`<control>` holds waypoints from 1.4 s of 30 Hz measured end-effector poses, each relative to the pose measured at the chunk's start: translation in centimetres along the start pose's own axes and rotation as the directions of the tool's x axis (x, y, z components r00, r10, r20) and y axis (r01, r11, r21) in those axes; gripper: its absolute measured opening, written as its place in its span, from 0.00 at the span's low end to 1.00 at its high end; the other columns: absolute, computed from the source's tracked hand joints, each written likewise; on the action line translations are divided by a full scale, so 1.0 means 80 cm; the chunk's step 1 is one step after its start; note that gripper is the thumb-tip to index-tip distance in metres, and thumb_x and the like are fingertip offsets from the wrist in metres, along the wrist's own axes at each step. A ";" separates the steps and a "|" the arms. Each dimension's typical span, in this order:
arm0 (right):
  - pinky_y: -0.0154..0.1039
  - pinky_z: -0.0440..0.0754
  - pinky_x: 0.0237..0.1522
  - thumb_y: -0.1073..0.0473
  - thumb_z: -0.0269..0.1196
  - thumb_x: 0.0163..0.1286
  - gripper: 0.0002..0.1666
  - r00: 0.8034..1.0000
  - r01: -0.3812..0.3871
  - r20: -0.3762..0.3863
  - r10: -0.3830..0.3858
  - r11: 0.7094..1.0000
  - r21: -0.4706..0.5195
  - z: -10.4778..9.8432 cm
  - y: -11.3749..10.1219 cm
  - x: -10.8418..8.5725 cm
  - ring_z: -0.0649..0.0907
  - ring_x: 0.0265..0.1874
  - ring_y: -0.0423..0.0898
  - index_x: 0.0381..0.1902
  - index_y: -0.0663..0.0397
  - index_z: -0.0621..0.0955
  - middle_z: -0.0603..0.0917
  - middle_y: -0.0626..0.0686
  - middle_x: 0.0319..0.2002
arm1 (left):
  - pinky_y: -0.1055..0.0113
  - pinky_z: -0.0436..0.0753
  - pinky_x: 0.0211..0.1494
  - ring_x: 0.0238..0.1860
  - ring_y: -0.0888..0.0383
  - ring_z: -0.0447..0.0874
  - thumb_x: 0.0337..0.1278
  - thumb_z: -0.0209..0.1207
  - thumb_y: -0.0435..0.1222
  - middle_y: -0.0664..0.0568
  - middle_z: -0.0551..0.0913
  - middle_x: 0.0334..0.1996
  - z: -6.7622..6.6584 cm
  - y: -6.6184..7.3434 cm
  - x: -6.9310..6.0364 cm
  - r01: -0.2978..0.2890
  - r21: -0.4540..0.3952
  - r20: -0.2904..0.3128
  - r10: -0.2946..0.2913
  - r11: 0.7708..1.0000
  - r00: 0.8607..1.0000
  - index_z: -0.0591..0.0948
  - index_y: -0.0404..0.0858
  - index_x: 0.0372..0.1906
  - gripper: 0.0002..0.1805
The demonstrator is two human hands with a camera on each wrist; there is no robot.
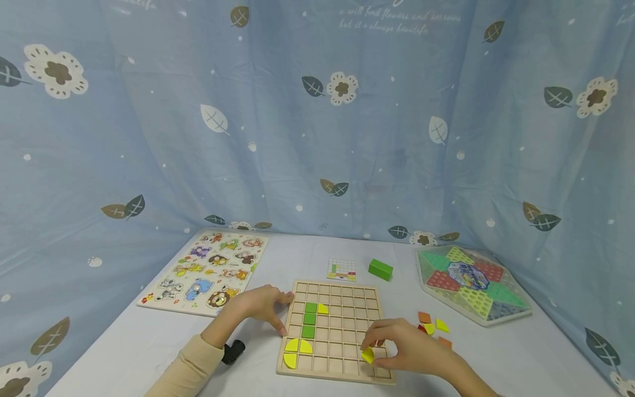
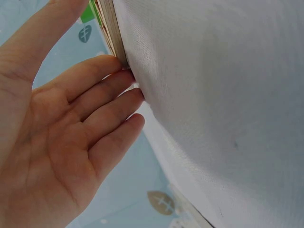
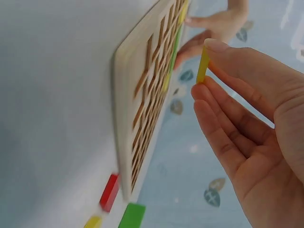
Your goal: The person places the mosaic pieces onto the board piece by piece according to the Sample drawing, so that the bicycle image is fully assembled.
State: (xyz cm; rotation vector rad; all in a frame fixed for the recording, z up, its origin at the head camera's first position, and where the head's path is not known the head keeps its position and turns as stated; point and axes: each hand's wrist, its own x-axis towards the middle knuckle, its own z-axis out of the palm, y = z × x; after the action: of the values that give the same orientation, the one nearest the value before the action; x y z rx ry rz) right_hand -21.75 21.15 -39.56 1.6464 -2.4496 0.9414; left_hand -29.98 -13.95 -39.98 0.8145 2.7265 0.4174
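A wooden grid board [image 1: 336, 376] lies on the white table. Green squares [image 1: 308, 332] and yellow quarter-circle pieces [image 1: 290, 360] sit in some of its left cells. My left hand [image 1: 260, 305] rests at the board's left side; in the left wrist view, its extended fingers [image 2: 102, 80] touch the wooden edge. Between thumb and fingertips, my right hand [image 1: 404, 347] pinches a yellow piece [image 3: 203, 66] above the board's lower right cells. The right wrist view shows this piece edge-on, held apart from the board. Something red shows beside the right hand, partly hidden.
Loose orange, red and yellow pieces [image 1: 442, 326] lie right of the board. Behind it are a pattern card [image 1: 342, 269] and a green block [image 1: 380, 269]. An animal puzzle [image 1: 203, 273] lies left, a hexagonal game box [image 1: 473, 284] right, and a black object [image 1: 233, 352] near the left forearm.
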 end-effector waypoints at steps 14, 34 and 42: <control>0.31 0.83 0.40 0.61 0.71 0.59 0.13 0.993 -0.110 0.042 0.111 0.994 -0.019 0.021 -0.015 0.057 0.82 0.38 0.36 0.42 0.47 0.84 0.83 0.38 0.40 | 0.52 0.68 0.67 0.66 0.45 0.68 0.33 0.76 0.52 0.48 0.72 0.65 -0.001 0.000 0.000 -0.014 0.001 0.001 0.014 1.000 1.000 0.74 0.40 0.65 0.48; 0.23 0.79 0.38 0.59 0.72 0.59 0.11 0.972 -0.213 0.085 0.217 0.976 -0.050 0.068 -0.023 0.119 0.80 0.35 0.31 0.41 0.50 0.86 0.82 0.38 0.37 | 0.52 0.69 0.66 0.65 0.46 0.69 0.33 0.76 0.52 0.48 0.72 0.65 0.000 -0.002 0.001 -0.019 -0.009 0.001 0.019 1.000 1.000 0.74 0.38 0.65 0.48; 0.25 0.79 0.37 0.56 0.73 0.56 0.11 0.938 -0.332 0.085 0.336 0.942 -0.057 0.078 -0.031 0.133 0.78 0.32 0.31 0.38 0.47 0.86 0.81 0.34 0.33 | 0.52 0.70 0.66 0.65 0.46 0.69 0.33 0.76 0.52 0.48 0.72 0.65 0.002 -0.002 0.002 -0.013 -0.006 0.002 0.013 1.000 1.000 0.74 0.40 0.65 0.48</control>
State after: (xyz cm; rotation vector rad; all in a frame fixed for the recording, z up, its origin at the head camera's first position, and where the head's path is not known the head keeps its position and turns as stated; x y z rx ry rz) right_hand -22.48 8.64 -39.70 1.3121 -2.8534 0.8511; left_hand -30.14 -14.01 -40.19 0.8311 2.7182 0.4277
